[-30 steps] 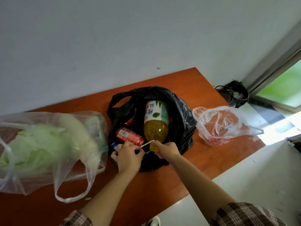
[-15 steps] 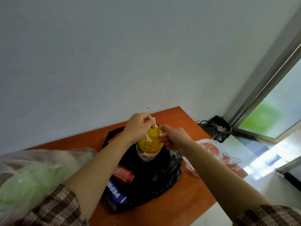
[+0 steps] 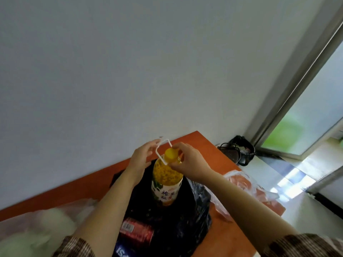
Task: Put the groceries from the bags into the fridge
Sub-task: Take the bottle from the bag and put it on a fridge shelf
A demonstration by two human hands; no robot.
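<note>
The black plastic bag (image 3: 181,225) lies slack and open on the orange table (image 3: 204,143), near its front edge; if the bottle's base catches the film as you lift, I judge the bag could drag and spill the red can (image 3: 136,231) and the blue can (image 3: 122,252) lying at its mouth. The juice bottle (image 3: 166,182) stands upright over that bag between your hands, full and likely heavy; hung from so little, it could swing against the wall or drop back onto the cans. The white carry handle (image 3: 163,147) is a thin loop at the neck, below the yellow cap (image 3: 170,153); it may twist, slip through your fingers or pull off under the load. Your right hand (image 3: 187,162) pinches that loop beside the cap; your left hand (image 3: 142,156) reaches its far corner, too blurred for me to tell a pinch from a touch; a palm under the bottle would be safer. The fridge is nowhere in view; the clear bag of cabbage (image 3: 37,230) is cut off at the left; whether the bottle's base rests in the black bag or hangs free cannot be told; the blue can shows only part of its lettering.
</note>
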